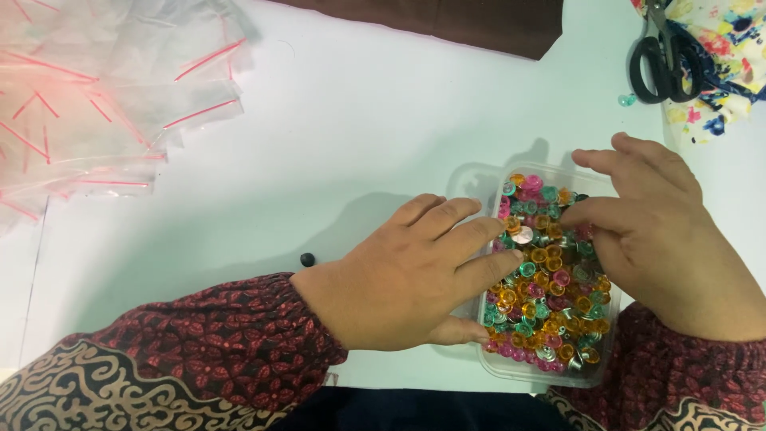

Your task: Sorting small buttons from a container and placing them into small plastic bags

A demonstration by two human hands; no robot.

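A person is sitting at a white tabletop (343, 144) and both hands are working at a small clear plastic box (471, 179) in the lower right of the frame. The box is lying flat on the tabletop and it is full of little shiny rings (550, 279) in orange, pink, green and silver. The left hand (407, 275) is lying palm down at the left side of the box, with its fingers spread loose and reaching over the rim, so the fingertips are touching the top of the pile. It is not squeezing anything that can be seen. The right hand (650, 231) is coming in from the right side of the box, with its thumb and a finger pressed close together over the rings near the top of the pile; it is too hard to tell if a ring is pinched between them. Both arms are wearing dark red sleeves (199, 343) with a flower pattern. A tiny black bead (307, 259) is lying on the tabletop just beside the left wrist. A heap of clear plastic bags with red strips (104, 104) is lying in the upper left of the frame, well apart from the box. Black scissors (666, 56) are lying on a flowery cloth (722, 72) in the upper right corner, and one small green ring (627, 100) is sitting just beside them. A dark brown cloth (471, 24) is showing at the top edge.
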